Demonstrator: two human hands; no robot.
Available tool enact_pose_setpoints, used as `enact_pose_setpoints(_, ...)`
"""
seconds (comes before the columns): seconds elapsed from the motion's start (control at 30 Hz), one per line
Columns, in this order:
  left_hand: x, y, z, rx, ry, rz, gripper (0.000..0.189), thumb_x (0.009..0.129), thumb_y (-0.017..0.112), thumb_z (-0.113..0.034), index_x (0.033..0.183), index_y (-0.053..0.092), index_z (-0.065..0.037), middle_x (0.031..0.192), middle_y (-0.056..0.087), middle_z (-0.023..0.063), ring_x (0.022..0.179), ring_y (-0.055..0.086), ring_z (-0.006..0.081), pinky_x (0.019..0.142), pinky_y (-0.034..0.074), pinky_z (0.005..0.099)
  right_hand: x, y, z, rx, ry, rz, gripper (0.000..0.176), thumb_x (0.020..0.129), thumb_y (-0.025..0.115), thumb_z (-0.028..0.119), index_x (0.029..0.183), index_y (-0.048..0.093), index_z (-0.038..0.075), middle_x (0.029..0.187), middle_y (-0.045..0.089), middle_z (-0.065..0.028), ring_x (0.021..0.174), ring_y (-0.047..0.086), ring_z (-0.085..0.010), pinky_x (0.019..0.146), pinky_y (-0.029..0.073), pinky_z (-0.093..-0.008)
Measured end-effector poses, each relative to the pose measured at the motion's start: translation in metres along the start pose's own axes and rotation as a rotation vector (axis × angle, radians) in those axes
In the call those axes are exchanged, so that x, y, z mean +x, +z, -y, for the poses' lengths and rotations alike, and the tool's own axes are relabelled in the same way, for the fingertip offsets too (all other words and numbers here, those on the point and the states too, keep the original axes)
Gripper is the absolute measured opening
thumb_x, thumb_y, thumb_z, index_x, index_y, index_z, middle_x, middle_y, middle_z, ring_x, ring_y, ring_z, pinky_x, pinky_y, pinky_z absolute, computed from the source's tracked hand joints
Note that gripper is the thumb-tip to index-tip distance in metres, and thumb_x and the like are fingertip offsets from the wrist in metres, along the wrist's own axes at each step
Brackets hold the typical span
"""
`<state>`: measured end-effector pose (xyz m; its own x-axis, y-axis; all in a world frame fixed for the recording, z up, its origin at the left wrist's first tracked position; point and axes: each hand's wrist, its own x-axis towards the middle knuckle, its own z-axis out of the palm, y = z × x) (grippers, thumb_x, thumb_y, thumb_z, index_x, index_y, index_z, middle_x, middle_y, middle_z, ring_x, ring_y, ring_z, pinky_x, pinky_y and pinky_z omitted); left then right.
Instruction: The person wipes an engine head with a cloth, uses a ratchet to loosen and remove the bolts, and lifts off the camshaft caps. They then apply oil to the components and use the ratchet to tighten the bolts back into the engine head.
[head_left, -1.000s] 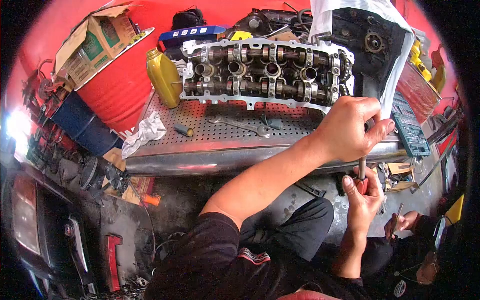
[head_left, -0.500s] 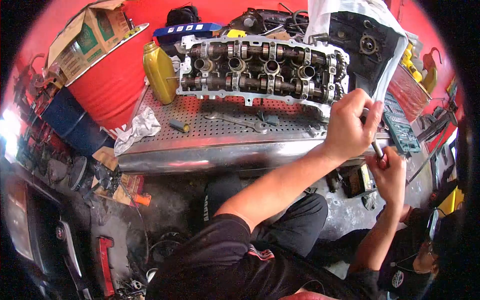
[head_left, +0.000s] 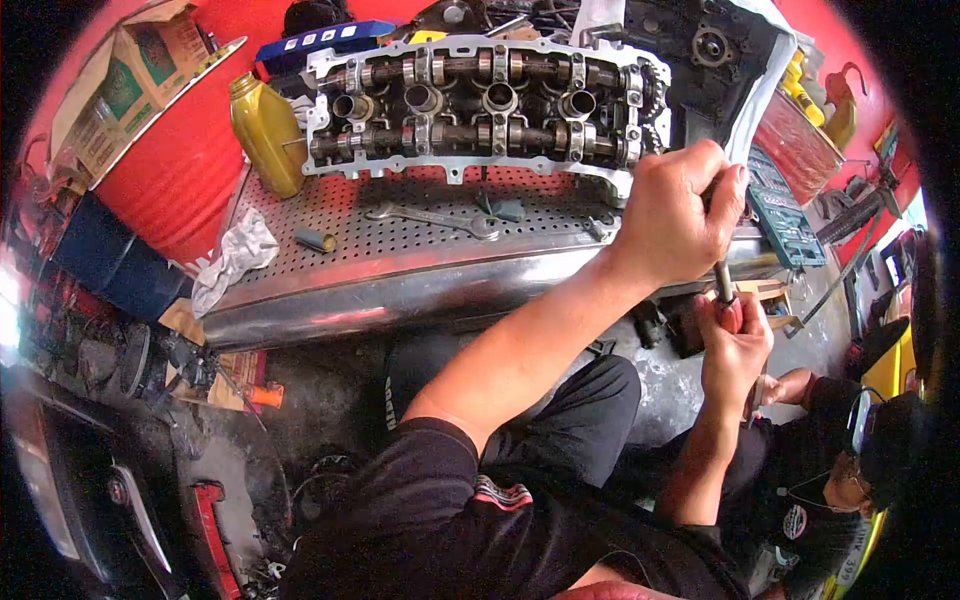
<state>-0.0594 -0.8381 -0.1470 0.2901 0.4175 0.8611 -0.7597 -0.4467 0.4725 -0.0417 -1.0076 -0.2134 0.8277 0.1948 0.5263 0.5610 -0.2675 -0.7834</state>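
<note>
My left hand (head_left: 680, 210) is closed around the upper end of a red-handled tool (head_left: 724, 283) with a metal shaft. Below it, my right hand (head_left: 738, 350) grips the tool's red handle. What the upper end looks like is hidden by my left fingers. Both hands are off the right front edge of the metal bench (head_left: 400, 285). On that bench, just left of and beyond my left hand, lies a cylinder head (head_left: 455, 172) with two camshafts and several round tubes along its middle.
A combination wrench (head_left: 435, 217), a small cylindrical piece (head_left: 316, 241) and a white rag (head_left: 238, 260) lie on the bench. A gold oil bottle (head_left: 268, 140) stands left of the cylinder head. To the right is an open tool case (head_left: 785, 215). Another person (head_left: 800, 500) is close at lower right.
The whole view has shifted, so the bench appears further up and left. My right hand sits lower relative to the bench, and more of the red handle shows. The other person's hand has come into view.
</note>
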Motion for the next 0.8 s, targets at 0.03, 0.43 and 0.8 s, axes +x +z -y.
enact_pose_setpoints(0.03, 0.000, -0.001, 0.000, 0.009, 0.019, -0.001, 0.022, 0.092, 0.062, -0.013, 0.073, 0.059, -0.003, 0.052, 0.055, 0.0063, 0.046, 0.054, 0.0123, 0.044, 0.040, 0.0301, -0.003, 0.001, 0.001, 0.060, 0.060, 0.002, 0.030, 0.078, 0.080, 0.009, 0.073, 0.051, 0.005, 0.071, 0.046, 0.0060, 0.066, 0.037, -0.0058, 0.058, 0.032, -0.0211)
enact_pose_setpoints(0.43, 0.004, -0.008, -0.004, -0.021, 0.002, 0.068, 0.017, 0.086, 0.063, -0.012, 0.073, 0.059, -0.001, 0.061, 0.057, 0.0188, 0.057, 0.063, 0.0365, 0.049, 0.045, 0.0399, -0.022, 0.021, 0.005, 0.449, 0.202, -0.112, 0.028, 0.076, 0.079, -0.003, 0.078, 0.053, 0.009, 0.075, 0.052, 0.0067, 0.068, 0.044, -0.0032, 0.062, 0.037, -0.0176)
enact_pose_setpoints(0.8, 0.011, 0.032, -0.006, -0.002, 0.428, -0.129, 0.010, 0.077, 0.064, -0.006, 0.075, 0.054, -0.004, 0.064, 0.054, 0.0119, 0.057, 0.058, 0.0333, 0.053, 0.046, 0.0412, 0.043, -0.029, 0.005, 0.173, -0.009, 0.121, 0.019, 0.081, 0.077, 0.003, 0.086, 0.059, 0.005, 0.077, 0.056, 0.0067, 0.070, 0.049, -0.0022, 0.061, 0.039, -0.0178)
